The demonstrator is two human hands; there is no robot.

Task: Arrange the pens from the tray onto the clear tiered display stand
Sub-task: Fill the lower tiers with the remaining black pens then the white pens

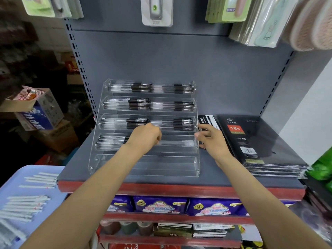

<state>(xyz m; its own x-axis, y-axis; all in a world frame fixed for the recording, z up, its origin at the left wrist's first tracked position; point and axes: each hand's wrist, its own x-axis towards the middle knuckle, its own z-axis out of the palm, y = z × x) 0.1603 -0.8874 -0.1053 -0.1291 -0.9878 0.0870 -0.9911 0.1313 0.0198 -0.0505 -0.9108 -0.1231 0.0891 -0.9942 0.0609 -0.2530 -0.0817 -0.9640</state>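
Clear acrylic stand [143, 166] on grey shelf [206, 178], five tiers counted. Top three tiers loaded with pens across full width; fourth tier holds pens [111, 141] only on the side left of the left hand's knuckles, with one or more pale barrels [176, 143] lying just right of those fingers. Lowest tier, nearer than both wrists, bare of pens. Left hand [145, 136] over the fourth tier, fingers curled downward; appears to pinch the pale pen at its near end, but fingertips hidden under the knuckles, so grip judged, not confirmed. Right hand [209, 136] at the right edge of the stand, fingers loosely bent, thumb toward the acrylic side wall; whether touching the wall or holding something small cannot be told. Blue tray [10, 180] well left of and below the left forearm, with many white-barrelled pens [25, 205] in loose rows. Judged roughly two-thirds done: right half of fourth tier and whole bottom tier outstanding. Tray cut off at frame edge, so remaining count unknown. Pen count per tier unreadable through blur and glare. Black diary stack [251, 141] just beyond the right hand's fingers, pen box [206, 121] partly covered by them.
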